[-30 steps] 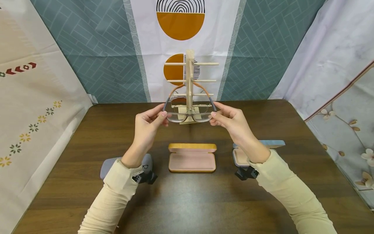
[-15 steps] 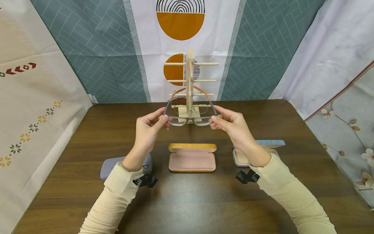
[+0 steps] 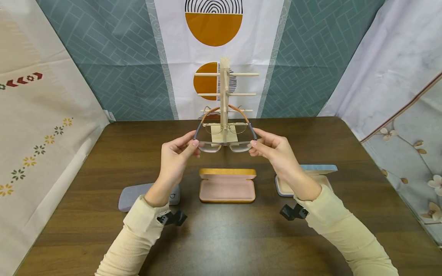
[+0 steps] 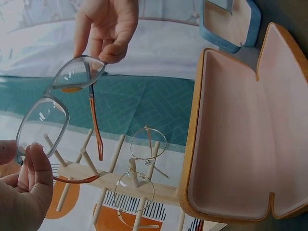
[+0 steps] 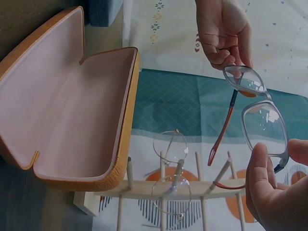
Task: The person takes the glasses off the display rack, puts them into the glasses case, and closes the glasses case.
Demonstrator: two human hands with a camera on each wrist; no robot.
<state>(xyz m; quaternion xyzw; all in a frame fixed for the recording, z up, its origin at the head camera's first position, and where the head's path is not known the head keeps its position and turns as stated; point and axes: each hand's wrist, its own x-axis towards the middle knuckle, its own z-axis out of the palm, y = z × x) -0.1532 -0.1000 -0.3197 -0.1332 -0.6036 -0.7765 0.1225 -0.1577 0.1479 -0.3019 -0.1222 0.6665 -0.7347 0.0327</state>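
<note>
Grey-framed eyeglasses [image 3: 210, 147] with orange-tipped temples hang in the air between both hands, temples spread and pointing at the stand. My left hand [image 3: 177, 155] pinches one front corner between thumb and fingers. The opposite corner is pinched by my right hand [image 3: 274, 151]. Just behind is a wooden display stand [image 3: 224, 82] with several pegs. Thin gold-rimmed round glasses [image 5: 171, 147] sit on its lower pegs. In the left wrist view the same grey eyeglasses [image 4: 61, 130] show both lenses, with fingers at each end.
A yellow glasses case [image 3: 228, 191] with pink lining lies open at the table's middle. Right of it, a blue case [image 3: 319, 168] is open, partly behind my right forearm. A closed grey case [image 3: 132, 195] lies left, partly hidden by my left wrist. Fabric hangs around the table.
Both hands have lowered the grey eyeglasses slightly and drawn them a little toward me. The temples have come down from the middle pegs' height. The stand and cases stay put.
</note>
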